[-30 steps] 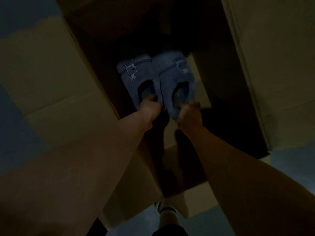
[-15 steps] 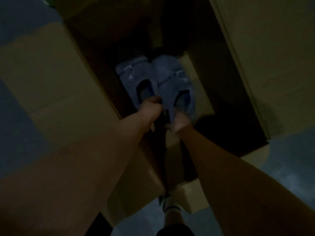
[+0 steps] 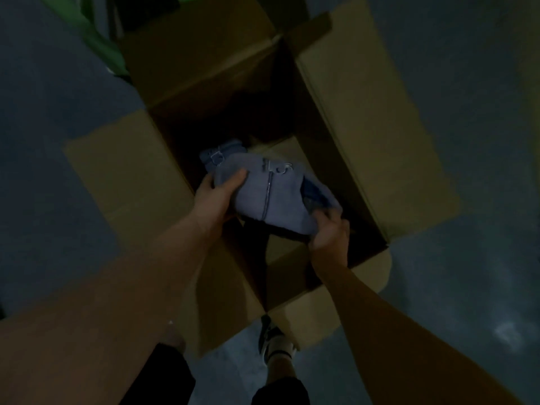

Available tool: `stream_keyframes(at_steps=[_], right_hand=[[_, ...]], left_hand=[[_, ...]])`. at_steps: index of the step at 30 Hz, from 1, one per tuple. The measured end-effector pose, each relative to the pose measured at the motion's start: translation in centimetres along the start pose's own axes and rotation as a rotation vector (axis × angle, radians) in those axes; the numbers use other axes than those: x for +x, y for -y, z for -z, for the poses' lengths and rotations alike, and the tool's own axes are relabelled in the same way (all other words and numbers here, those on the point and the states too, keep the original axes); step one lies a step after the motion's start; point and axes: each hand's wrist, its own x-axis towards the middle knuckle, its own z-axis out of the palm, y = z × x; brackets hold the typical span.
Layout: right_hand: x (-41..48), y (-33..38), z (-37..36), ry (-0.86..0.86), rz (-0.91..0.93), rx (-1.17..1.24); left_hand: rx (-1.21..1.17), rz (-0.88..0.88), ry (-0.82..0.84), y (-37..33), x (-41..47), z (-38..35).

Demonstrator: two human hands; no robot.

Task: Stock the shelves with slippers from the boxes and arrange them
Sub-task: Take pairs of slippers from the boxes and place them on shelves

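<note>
A pair of blue plush slippers (image 3: 271, 194) with small embroidered marks is held over the open cardboard box (image 3: 365, 118), one slipper stacked on the other. My left hand (image 3: 214, 197) grips the toe end of the pair, thumb on top. My right hand (image 3: 330, 232) grips the heel end of the upper slipper from below and the side. The lower slipper (image 3: 219, 154) shows only its front edge behind the upper one. The scene is dim.
The box's four flaps are folded outward onto the grey floor (image 3: 467, 200). The box's inside is dark, with a pale cardboard piece (image 3: 280, 147) at the bottom. Something green (image 3: 99, 39) stands at the top left. My shoe (image 3: 271, 337) is by the near flap.
The slippers came up out of the box and were turned and stacked together. My left hand shifted to the toe end, my right to the heel end. The view pulled back.
</note>
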Motion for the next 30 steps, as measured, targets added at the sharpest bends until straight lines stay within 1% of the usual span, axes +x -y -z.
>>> stream_keyframes(at_steps=[3, 4, 6, 9, 11, 13, 15, 17, 19, 22, 24, 27, 29, 30], right_hand=[[0.9, 1.0, 2.6, 0.051, 0.031, -0.070], [1.2, 1.5, 3.1, 0.059, 0.035, -0.072], [1.7, 2.9, 3.7, 0.043, 0.074, 0.011], [2.3, 6.4, 3.9, -0.001, 0.098, 0.203], [2.9, 8.3, 3.5, 0.025, 0.021, 0.315], [3.5, 9.6, 2.8, 0.126, -0.128, 0.347], [3.7, 10.0, 1.6, 0.237, -0.225, 0.308], [3.9, 9.7, 0.0, 0.298, -0.249, 0.340], [4.4, 9.1, -1.9, 0.369, -0.317, 0.432], [5.7, 8.7, -4.9, 0.451, -0.481, 0.676], [6.5, 9.1, -7.1, 0.486, -0.524, 0.804], [8.1, 10.5, -10.3, 0.571, -0.591, 0.919], [9.1, 12.1, -11.5, 0.553, -0.659, 1.007], [9.7, 12.9, -11.9, 0.519, -0.727, 1.122]], left_hand=[[0.093, 0.100, 0.129, -2.5, -1.6, 1.4], [0.126, 0.114, 0.139, -3.2, -2.0, 1.8], [0.161, 0.072, 0.085, -4.1, -2.2, 2.3], [0.065, 0.015, -0.014, -5.1, -2.0, 2.0], [0.007, -0.044, -0.048, -5.4, -1.4, 1.6], [-0.011, -0.117, -0.107, -5.7, -0.8, 1.2], [0.056, -0.193, -0.177, -5.8, 0.0, 0.9], [0.161, -0.258, -0.210, -5.6, 1.0, 0.8], [0.243, -0.309, -0.212, -5.3, 2.3, 0.9], [0.346, -0.334, -0.201, -4.9, 3.7, 1.0], [0.329, -0.346, -0.166, -4.8, 4.6, 0.9], [0.298, -0.354, -0.157, -4.9, 5.8, 1.1], [0.263, -0.339, -0.133, -4.8, 6.4, 1.5], [0.251, -0.330, -0.119, -4.7, 6.7, 1.7]])
